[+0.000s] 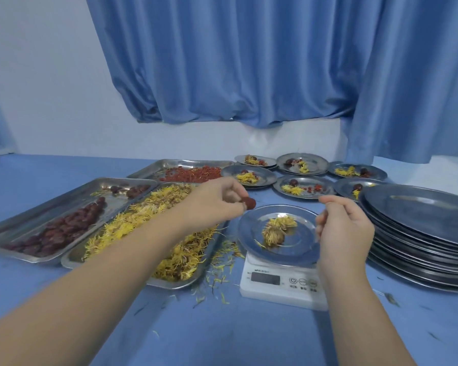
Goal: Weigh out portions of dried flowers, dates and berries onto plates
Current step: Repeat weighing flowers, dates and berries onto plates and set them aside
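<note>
while the small white digital kitchen scale (283, 282) sits nearest on the blue cloth-covered table (222, 336), a round steel plate (299, 250) rests on top of it, carrying a clump of dried yellow flowers (276, 229) at its middle and nothing else. the right hand (345, 229) hovers at the plate's three o'clock edge with its fingers curled inward; whether they pinch anything i cannot tell. the left hand (214, 204) reaches in at ten o'clock, pinching a dark red dried date (249, 203) just above the plate's rim, not yet set down. this portion looks roughly a third done: flowers on, date arriving, berries wanting.

at nine o'clock from the scale lies a rectangular steel tray of loose yellow flowers (169, 284), with petals spilled on the cloth beside it. further out at nine o'clock is a second steel tray of dark red dates (117, 207), and at eleven o'clock, farther back, a third steel tray of small red berries (167, 163). all three hold plenty of stock. at three o'clock stands a tall stack of empty round steel plates (421, 210), which suggests many portions remain.

at twelve o'clock, farthest on the table, six filled steel plates (303, 180) each show flowers and a date, most with red berries too, and look finished. behind them a blue pleated curtain (249, 62) hangs.
</note>
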A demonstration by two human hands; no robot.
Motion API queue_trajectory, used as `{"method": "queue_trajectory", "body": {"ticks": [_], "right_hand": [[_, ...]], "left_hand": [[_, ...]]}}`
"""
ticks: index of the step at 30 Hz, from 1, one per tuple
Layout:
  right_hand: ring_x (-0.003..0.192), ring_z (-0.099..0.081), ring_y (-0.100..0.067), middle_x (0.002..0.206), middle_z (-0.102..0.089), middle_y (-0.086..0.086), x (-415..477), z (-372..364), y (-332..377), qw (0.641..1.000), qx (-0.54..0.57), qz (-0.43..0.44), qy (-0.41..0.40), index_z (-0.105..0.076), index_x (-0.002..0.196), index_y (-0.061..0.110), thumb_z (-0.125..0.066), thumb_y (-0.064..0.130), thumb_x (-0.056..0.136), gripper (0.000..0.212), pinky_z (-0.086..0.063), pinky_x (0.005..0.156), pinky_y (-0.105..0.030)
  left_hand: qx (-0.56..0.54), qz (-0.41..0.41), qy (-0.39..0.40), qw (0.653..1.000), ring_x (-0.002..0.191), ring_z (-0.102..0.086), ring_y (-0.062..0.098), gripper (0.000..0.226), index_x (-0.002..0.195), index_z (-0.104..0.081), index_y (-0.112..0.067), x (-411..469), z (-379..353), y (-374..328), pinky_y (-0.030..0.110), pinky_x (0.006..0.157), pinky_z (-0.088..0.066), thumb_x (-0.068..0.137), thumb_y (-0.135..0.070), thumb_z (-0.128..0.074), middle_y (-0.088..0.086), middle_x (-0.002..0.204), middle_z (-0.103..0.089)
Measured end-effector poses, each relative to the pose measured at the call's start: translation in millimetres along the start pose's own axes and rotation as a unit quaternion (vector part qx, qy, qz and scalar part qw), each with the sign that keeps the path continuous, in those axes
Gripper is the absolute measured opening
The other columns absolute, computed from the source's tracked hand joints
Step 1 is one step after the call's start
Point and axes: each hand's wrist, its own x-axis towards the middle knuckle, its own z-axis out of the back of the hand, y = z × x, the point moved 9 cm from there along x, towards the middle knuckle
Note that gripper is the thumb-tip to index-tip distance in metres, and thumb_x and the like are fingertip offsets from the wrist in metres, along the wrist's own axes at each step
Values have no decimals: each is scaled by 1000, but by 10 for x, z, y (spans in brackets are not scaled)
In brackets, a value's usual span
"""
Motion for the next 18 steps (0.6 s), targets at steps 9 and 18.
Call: {"method": "queue_trajectory", "body": {"ticks": [9, 18], "right_hand": [[38, -37, -6, 47, -53, 8, 5, -45, -65, 999, -24, -17, 13, -69, 75, 25, -49, 8, 83, 27, -30, 35, -19], [45, -39, -14, 51, -48, 1, -16, -333, -32, 991, -89, 3, 101, -67, 73, 35, -50, 11, 85, 32, -32, 43, -26]], "left_hand": [[144, -2, 43, 989, 87, -58, 9, 22, 95, -54, -31, 352, -455, 162, 26, 70, -45, 82, -23, -70, -18, 91, -57], [110, -15, 73, 991, 91, -58, -6, 17, 100, -61, -40, 571, -352, 303, 16, 76, -43, 85, -40, -69, -21, 100, -62]]}}
